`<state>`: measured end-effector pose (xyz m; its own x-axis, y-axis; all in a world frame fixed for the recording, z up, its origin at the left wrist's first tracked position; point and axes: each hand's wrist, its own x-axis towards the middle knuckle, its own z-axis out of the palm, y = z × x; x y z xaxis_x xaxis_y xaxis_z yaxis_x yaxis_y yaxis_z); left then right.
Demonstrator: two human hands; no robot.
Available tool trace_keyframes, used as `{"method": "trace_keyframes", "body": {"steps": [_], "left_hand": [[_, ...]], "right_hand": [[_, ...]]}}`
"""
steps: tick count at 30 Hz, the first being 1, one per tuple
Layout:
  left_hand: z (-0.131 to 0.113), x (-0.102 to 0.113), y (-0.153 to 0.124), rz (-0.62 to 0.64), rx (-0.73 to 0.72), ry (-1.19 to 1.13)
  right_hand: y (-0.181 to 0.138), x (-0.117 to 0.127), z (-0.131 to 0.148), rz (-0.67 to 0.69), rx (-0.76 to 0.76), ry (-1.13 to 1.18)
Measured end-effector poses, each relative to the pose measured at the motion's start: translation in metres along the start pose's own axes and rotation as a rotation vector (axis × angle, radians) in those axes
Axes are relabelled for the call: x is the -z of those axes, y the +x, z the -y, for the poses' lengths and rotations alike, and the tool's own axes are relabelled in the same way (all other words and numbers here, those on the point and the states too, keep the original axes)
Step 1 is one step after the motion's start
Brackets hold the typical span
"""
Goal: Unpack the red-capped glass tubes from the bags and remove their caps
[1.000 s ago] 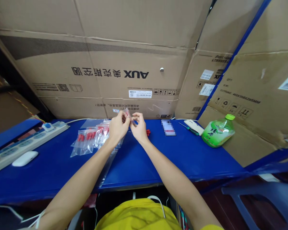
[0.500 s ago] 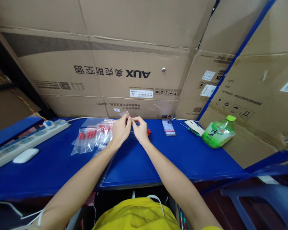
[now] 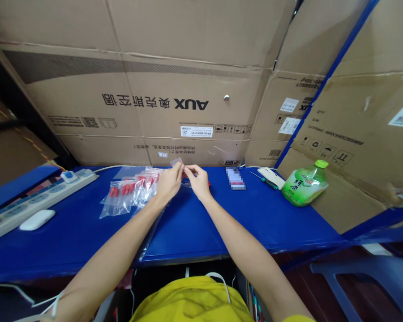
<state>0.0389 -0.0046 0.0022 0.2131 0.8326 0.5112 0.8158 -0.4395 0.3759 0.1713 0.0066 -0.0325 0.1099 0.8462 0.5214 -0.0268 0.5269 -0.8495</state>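
Note:
My left hand [image 3: 170,181] is closed in a pinch on a small clear plastic bag [image 3: 175,162], whose corner sticks up above the fingertips. Close against it, my right hand [image 3: 199,182] also pinches at the bag's edge, the fingertips of both hands nearly touching. Most of the bag is hidden by the fingers. Left of my hands, several clear zip bags [image 3: 119,203] with red pieces [image 3: 125,189] inside lie overlapping on the blue table [image 3: 201,228]. More red pieces show partly behind my right hand.
A white power strip [image 3: 36,201] and a white rounded case [image 3: 37,219] lie at the left. To the right are a blurred-out rectangular item [image 3: 235,179], a screwdriver [image 3: 269,183], a white phone-like object [image 3: 272,176] and a green bottle [image 3: 304,185]. Cardboard [image 3: 174,80] walls the back.
My hands stay together at nearly the same spot, with the right hand's fingers slightly shifted. The view has moved a little; the things on the table lie as before.

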Motion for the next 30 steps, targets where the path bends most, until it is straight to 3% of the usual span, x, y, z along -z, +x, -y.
{"method": "trace_keyframes", "body": {"steps": [10, 18, 30], "left_hand": [[0.003, -0.002, 0.0, 0.003, -0.041, 0.004], [0.005, -0.002, 0.0, 0.05, -0.092, 0.02], [0.009, -0.002, 0.003, 0.018, -0.101, 0.011]], "right_hand": [[-0.001, 0.007, 0.002, 0.027, 0.022, -0.041], [-0.001, 0.015, 0.005, -0.015, 0.075, -0.284], [0.0, 0.013, -0.001, -0.03, 0.093, -0.476]]}}
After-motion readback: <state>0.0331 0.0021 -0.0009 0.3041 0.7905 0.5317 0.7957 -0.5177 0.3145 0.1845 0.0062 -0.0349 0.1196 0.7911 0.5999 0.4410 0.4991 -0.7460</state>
